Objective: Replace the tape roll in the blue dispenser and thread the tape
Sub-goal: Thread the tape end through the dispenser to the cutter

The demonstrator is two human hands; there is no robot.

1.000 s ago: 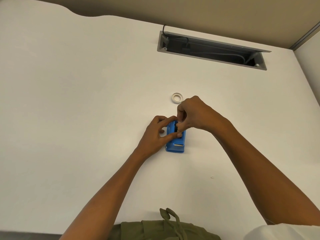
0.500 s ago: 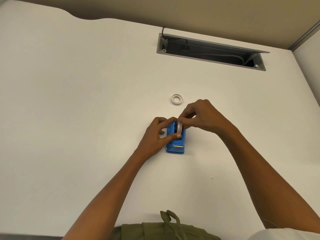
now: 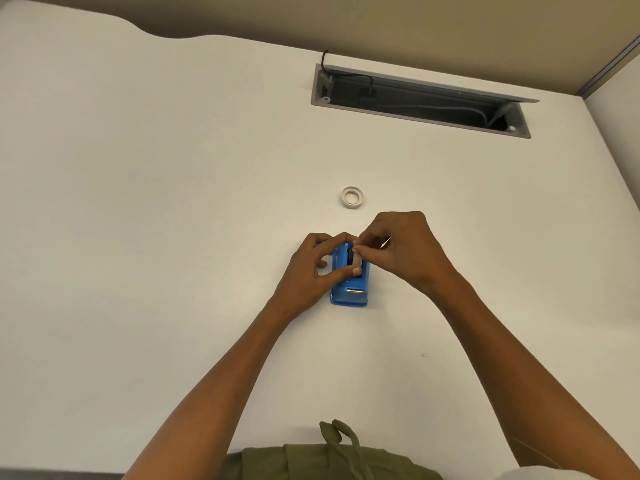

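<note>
- The blue dispenser (image 3: 349, 284) sits on the white table (image 3: 173, 202), about in the middle, a bit toward the near edge where the person stands.
- The left hand (image 3: 313, 268) grips the dispenser from its left side, thumb across the top and fingers curled round the far end, so it is held in place.
- The right hand (image 3: 403, 249) pinches a tape roll (image 3: 356, 260) between thumb and fingertips, right at the open slot of the dispenser.
- I think the job is about half done. The roll looks partly down in the slot, but I cannot tell if it is sitting all the way in (the fingers hide most of it).
- Still to do, as I see it: push the roll down flat, then pull the tape end forward to the metal cutter (image 3: 356, 291) at the near end. No tape lies over the cutter yet.
- A second tape ring (image 3: 352, 198) lies flat on the table, past the hands, toward the far edge. It may be the old one, but I cannot be sure.
- Count: one dispenser, two tape rings, two hands.
- A long cable slot (image 3: 419, 98) is cut in the table near the far edge (one only).
</note>
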